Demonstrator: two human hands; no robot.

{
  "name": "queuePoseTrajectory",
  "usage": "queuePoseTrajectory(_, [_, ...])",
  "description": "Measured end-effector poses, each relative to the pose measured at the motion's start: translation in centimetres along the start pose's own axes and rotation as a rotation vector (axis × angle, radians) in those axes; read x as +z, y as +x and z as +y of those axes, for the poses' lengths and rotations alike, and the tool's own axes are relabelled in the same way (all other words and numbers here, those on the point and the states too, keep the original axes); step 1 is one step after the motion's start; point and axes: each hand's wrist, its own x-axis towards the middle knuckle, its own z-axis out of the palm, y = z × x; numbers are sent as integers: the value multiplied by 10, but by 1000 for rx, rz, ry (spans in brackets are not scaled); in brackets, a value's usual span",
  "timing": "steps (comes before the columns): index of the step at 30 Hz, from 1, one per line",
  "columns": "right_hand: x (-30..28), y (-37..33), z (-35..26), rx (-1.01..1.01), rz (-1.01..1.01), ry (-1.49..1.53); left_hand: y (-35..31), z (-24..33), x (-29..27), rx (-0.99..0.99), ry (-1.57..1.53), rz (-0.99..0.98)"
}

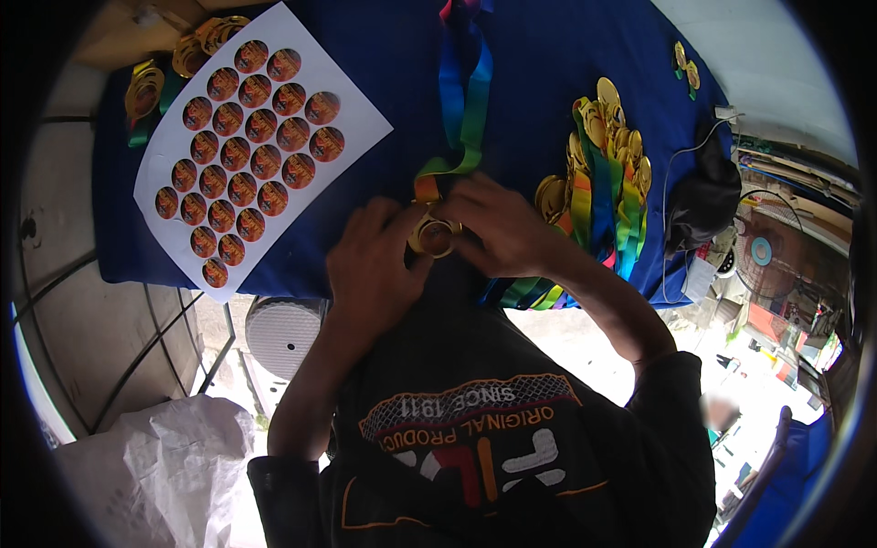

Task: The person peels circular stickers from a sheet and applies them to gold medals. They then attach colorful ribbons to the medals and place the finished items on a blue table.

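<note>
At the near edge of the blue-covered table, a gold medal sits between my two hands. My left hand grips the medal's left rim, its fingers bent and closed. From the other side my right hand holds the upper right rim, fingers curled in against it. The medal's round middle looks dark reddish; detail is too small to make out. A multicoloured ribbon runs from the medal's top away across the cloth. Left of my hands lies a white sheet bearing several round red-and-orange stickers.
Several gold medals with coloured ribbons are heaped at right. More medals lie at the far left, and a few small ones at the far right. A dark cloth bundle and a fan are beyond. A grey round stool stands below.
</note>
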Motion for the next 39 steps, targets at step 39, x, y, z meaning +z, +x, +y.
queuePoseTrajectory(39, [9,-6,-11,83,35,-61,-13,18,25,-84,74,250])
